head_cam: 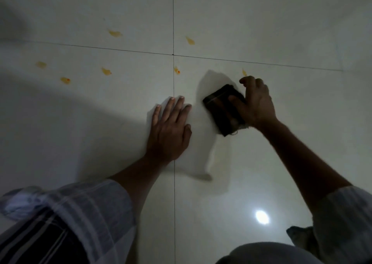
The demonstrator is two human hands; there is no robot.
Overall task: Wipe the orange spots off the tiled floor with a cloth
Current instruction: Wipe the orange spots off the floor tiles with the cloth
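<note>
Left hand [169, 126], centre of the frame, lies flat with fingers spread on the pale tiled floor [281, 32]; right hand [255, 102], just right of centre, is clamped on a dark folded cloth [223, 110] pressed to the tile. Orange spots [115, 33] dot the upper left and centre; the nearest one [244, 72] sits just above the right hand's knuckles. A striped sleeve [80, 213] fills the lower left.

The tiled floor [261, 32] looks like glossy, smooth pale ceramic, mirroring a bright lamp spot, with thin dark grout lines. Under the left hand's fingers [177, 106] lies a soft white cloth [199, 153], matt and limp. The right hand's fingers [237, 104] grip a dark folded fabric piece [219, 106], matt, with frayed threads at its near edge. The orange spots [115, 33] beyond the fingertips look wet and translucent.
</note>
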